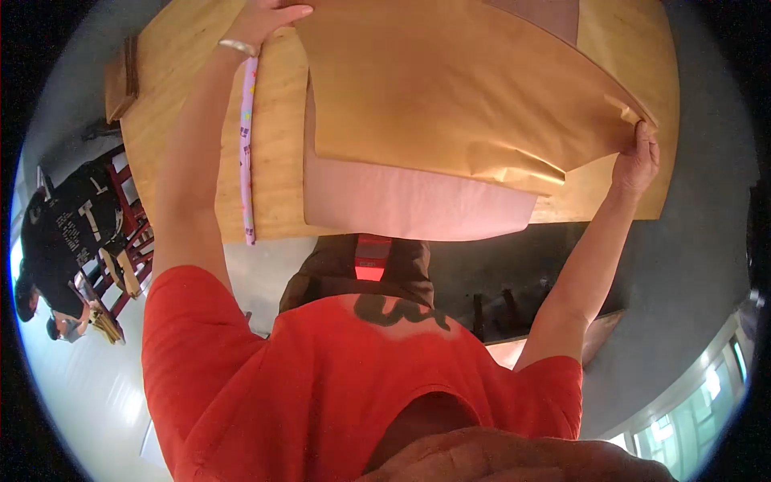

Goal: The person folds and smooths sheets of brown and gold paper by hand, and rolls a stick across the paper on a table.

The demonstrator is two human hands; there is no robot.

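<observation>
A large, golden-brown, paper-like sheet [434, 88] spreads over the wooden table, creased toward its right corner. My right hand [637, 162] is closed on that corner, with the fingers bunching the material. At the upper left, my left hand [261, 22] has its thumb along the sheet's other edge and appears to pinch it; its fingers are partly cut off by the frame. Beneath the brown sheet lies a pink sheet [418, 205], showing along the near side. A narrow lilac strip or tube with coloured prints [247, 153] lies beside my left forearm.
The wooden table [277, 193] has its near edge just in front of my body. A brown stack [121, 79] sits at its left edge. At far left, a person in a black shirt [72, 213] is near a dark red rack [132, 209].
</observation>
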